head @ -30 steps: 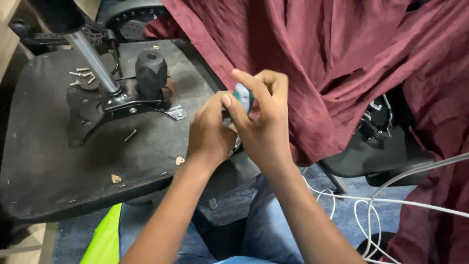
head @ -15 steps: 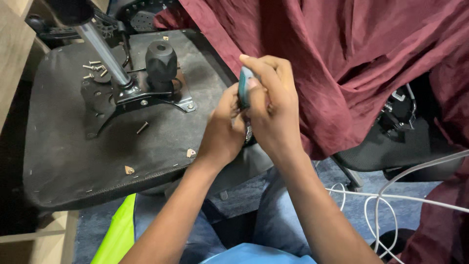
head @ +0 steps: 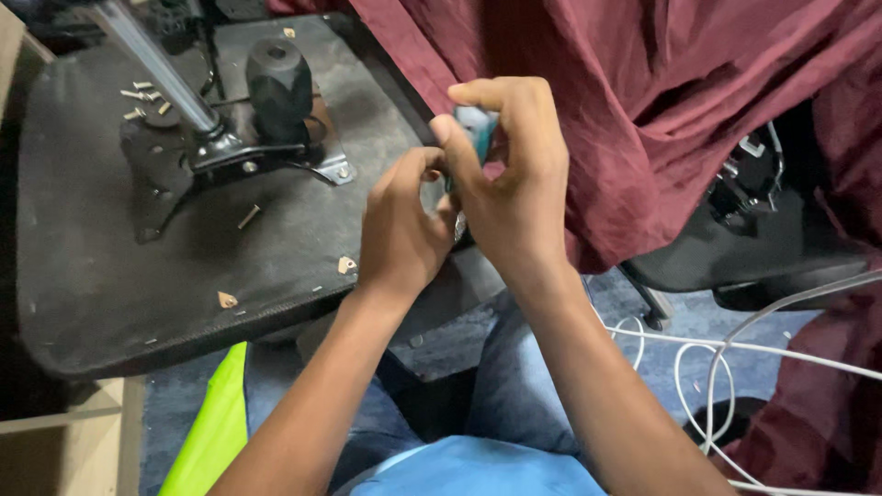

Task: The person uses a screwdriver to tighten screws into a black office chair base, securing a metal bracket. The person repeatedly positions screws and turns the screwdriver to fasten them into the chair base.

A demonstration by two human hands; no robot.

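Note:
My right hand (head: 514, 179) is closed around a small teal and white object (head: 476, 126), gripped between thumb and fingers. My left hand (head: 402, 225) is curled against it from the left, its fingertips touching the lower part of the same object. What the object is stays mostly hidden by my fingers. Both hands hover over the right edge of an upturned black chair seat (head: 110, 266). The seat's metal mechanism plate (head: 230, 152) and a black knob (head: 278, 78) lie to the upper left of my hands.
Loose screws (head: 142, 96) and one screw (head: 248, 217) lie on the seat. Maroon cloth (head: 661, 101) drapes behind my hands. White cables (head: 735, 349) run across the blue floor at right. A neon green strip (head: 216, 427) lies by my leg.
The view has shifted slightly; my hands sit a little more to the right in frame. My right fingers have curled further over the teal object.

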